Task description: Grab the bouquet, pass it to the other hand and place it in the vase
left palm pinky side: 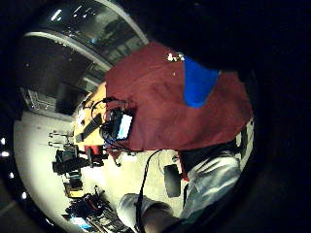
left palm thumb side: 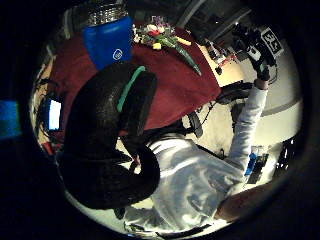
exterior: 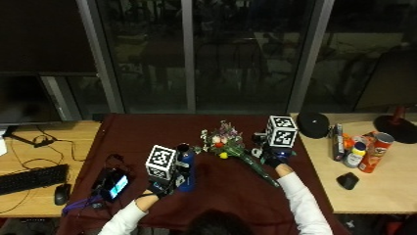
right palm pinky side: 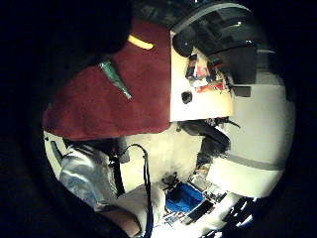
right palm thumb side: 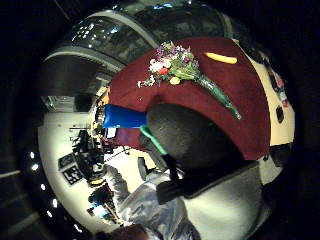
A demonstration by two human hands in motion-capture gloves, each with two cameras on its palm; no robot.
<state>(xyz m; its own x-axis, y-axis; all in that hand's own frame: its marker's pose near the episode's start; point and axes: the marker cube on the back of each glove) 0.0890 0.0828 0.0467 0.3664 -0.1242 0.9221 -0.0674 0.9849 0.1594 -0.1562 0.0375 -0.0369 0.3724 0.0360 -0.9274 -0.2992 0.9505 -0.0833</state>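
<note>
Maroon cloth (exterior: 215, 188) bears cone-wrapped bouquet (exterior: 236, 150), cylindrical blue vase (exterior: 186, 167); both hands' finger state unclear.

Office or lab room at night. Wooden bench (exterior: 39, 196) carries keyboard (exterior: 31, 178), mouse (exterior: 62, 194) and cables. Tall dark windows (exterior: 196, 54) behind; office chair (right palm pinky side: 205, 136) on a pale floor.

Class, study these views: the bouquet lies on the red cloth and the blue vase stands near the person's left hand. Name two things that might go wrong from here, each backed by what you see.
1. The vase is tall and narrow and stands right beside the left hand; a nudge might tip it.
2. The bouquet lies flat on the red cloth, its flower heads toward the vase. With the right hand at its stem end, lifting from there could let the heavy head droop or brush the vase.
</note>
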